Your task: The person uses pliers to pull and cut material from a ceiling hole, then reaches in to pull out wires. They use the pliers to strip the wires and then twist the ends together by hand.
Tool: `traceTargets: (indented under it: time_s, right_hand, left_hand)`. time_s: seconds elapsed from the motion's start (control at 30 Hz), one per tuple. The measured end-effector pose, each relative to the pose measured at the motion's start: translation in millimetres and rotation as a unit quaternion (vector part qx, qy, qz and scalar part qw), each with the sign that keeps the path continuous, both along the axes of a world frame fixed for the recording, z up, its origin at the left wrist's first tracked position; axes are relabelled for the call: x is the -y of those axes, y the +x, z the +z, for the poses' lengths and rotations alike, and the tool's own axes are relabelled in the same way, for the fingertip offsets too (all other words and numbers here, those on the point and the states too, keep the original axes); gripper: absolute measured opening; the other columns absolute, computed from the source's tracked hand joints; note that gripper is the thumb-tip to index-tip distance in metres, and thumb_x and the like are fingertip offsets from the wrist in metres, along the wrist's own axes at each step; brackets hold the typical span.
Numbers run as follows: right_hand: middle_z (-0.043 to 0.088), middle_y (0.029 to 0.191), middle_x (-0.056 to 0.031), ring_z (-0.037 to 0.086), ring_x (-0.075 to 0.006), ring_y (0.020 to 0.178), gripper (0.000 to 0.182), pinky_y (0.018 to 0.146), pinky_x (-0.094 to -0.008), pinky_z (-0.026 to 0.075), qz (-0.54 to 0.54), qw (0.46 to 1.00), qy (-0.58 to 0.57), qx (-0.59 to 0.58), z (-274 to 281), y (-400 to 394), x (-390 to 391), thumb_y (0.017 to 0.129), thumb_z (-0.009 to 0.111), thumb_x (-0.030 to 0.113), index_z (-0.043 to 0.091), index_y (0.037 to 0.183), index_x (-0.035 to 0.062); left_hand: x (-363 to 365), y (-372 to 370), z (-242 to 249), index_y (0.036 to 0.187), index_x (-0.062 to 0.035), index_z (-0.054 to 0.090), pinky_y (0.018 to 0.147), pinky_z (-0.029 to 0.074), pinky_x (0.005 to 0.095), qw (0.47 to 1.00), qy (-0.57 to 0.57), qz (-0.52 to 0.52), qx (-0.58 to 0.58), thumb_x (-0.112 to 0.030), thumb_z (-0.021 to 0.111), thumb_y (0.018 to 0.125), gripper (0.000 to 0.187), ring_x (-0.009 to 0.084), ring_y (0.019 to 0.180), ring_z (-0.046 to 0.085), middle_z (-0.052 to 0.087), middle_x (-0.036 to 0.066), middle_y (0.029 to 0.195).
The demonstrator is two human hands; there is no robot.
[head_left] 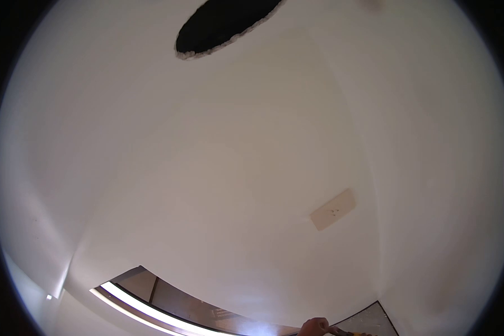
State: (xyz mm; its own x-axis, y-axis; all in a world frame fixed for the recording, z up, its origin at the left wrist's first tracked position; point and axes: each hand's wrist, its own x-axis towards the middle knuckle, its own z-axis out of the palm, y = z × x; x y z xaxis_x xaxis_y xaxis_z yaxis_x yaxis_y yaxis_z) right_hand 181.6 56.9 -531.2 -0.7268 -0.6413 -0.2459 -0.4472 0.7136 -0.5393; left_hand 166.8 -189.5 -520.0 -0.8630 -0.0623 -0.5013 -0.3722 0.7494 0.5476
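Pale surface [235, 157] (dark hole [224, 25] up top); hand [313, 326] at cropped tool [341, 332].

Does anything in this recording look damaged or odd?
Yes: the dark opening at the top of the view has a ragged, crumbly rim, so it looks roughly cut or broken through the white surface. The beige rectangle at lower right bears small dark marks; whether they are damage is unclear.
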Motion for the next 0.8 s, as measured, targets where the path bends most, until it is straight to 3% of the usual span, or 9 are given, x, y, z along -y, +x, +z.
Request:
traceTargets:
  time_s: [0.07, 0.13, 0.17, 0.27, 0.3, 0.4, 0.53, 0.57, 0.8]
  right_hand:
    - [0.061, 0.084, -0.0186, 0.06, -0.035, 0.078, 0.042, 0.074, -0.0431, 0.049, -0.035, 0.991, -0.076, -0.1, 9, 9, 9, 0.079, 0.063, 0.016, 0.056, 0.119, 0.0059]
    - [0.061, 0.08, -0.0133, 0.06, -0.0281, 0.075, 0.055, 0.071, -0.0387, 0.049, -0.164, 0.949, -0.251, -0.095, 30, 6, 10, 0.078, 0.062, 0.007, 0.046, 0.131, 0.0089]
    - [0.061, 0.08, -0.011, 0.059, -0.0238, 0.073, 0.059, 0.068, -0.0353, 0.049, -0.135, 0.94, -0.31, 0.036, 1, 2, 16, 0.078, 0.061, 0.004, 0.041, 0.134, 0.0089]
    - [0.061, 0.088, -0.0077, 0.056, -0.0128, 0.068, 0.059, 0.059, -0.0269, 0.047, -0.085, 0.851, -0.424, 0.298, 66, -4, 25, 0.08, 0.06, 0.002, 0.039, 0.135, 0.0044]
    - [0.059, 0.104, -0.008, 0.055, -0.0147, 0.088, 0.051, 0.077, -0.029, 0.044, -0.066, 0.822, -0.473, 0.309, 75, -11, 34, 0.082, 0.061, 0.006, 0.045, 0.13, 0.003]
    - [0.058, 0.122, -0.0087, 0.055, -0.0163, 0.109, 0.045, 0.094, -0.0304, 0.041, 0.004, 0.789, -0.535, 0.303, 95, -34, 76, 0.086, 0.061, 0.011, 0.048, 0.128, -0.0001]
    - [0.042, 0.137, -0.0121, 0.049, -0.02, 0.117, 0.047, 0.103, -0.0389, 0.037, 0.194, 0.425, -0.815, 0.342, 198, -65, 142, 0.089, 0.06, 0.018, 0.045, 0.128, -0.0053]
    - [0.043, 0.134, -0.0128, 0.047, -0.0206, 0.119, 0.045, 0.105, -0.0452, 0.034, 0.217, 0.371, -0.829, 0.358, 234, -66, 150, 0.09, 0.059, 0.021, 0.047, 0.125, -0.0051]
    - [0.051, 0.115, -0.0099, 0.053, -0.0235, 0.107, 0.033, 0.095, -0.0401, 0.043, 0.382, 0.12, -0.79, 0.465, 391, -58, 180, 0.095, 0.051, 0.032, 0.058, 0.104, 0.0006]
  left_hand:
    - [23, 14, -36, 0.107, -0.0095, 0.066, 0.081, 0.049, 0.03, 0.997, -0.059, 0.027, 0.035, -0.04, 0.062, 0.087, 0.037, 0.0199, 0.089, 0.064, 0.067, 0.008, 0.093]
    - [34, 28, -67, 0.126, -0.0075, 0.052, 0.096, 0.04, 0.0327, 0.948, 0.277, 0.135, -0.078, -0.052, 0.046, 0.093, 0.056, 0.0212, 0.114, 0.051, 0.055, 0.01, 0.122]
    - [34, 29, -52, 0.139, -0.0044, 0.032, 0.105, 0.03, 0.037, 0.949, 0.303, 0.083, -0.004, -0.054, 0.036, 0.095, 0.066, 0.024, 0.13, 0.032, 0.035, 0.011, 0.141]
    - [16, 58, -24, 0.142, -0.0033, 0.025, 0.107, 0.029, 0.0392, 0.957, 0.281, 0.034, -0.064, -0.052, 0.035, 0.096, 0.068, 0.0255, 0.133, 0.029, 0.034, 0.013, 0.141]
    - [8, 54, 14, 0.144, -0.0031, 0.017, 0.106, 0.03, 0.0398, 0.954, 0.29, 0.043, -0.065, -0.045, 0.038, 0.097, 0.066, 0.0252, 0.134, 0.029, 0.035, 0.017, 0.14]
    - [-9, 49, 126, 0.125, -0.0005, 0.031, 0.069, 0.05, 0.0348, 0.944, 0.073, 0.088, -0.309, -0.008, 0.054, 0.091, 0.041, 0.0257, 0.075, 0.063, 0.062, 0.02, 0.102]
    - [-18, 55, 257, 0.111, -0.001, 0.048, 0.061, 0.052, 0.0324, 0.819, -0.153, 0.125, -0.539, -0.011, 0.063, 0.087, 0.031, 0.0247, 0.07, 0.067, 0.065, 0.018, 0.083]
    - [-28, 61, 287, 0.115, 0.001, 0.052, 0.064, 0.05, 0.0273, 0.799, -0.208, 0.13, -0.55, -0.01, 0.057, 0.09, 0.028, 0.0142, 0.073, 0.062, 0.064, 0.011, 0.086]
    - [-66, 71, 418, 0.12, 0.0023, 0.054, 0.051, 0.048, 0.0297, 0.544, -0.567, 0.014, -0.618, -0.01, 0.053, 0.092, 0.031, 0.0196, 0.064, 0.063, 0.062, 0.013, 0.083]
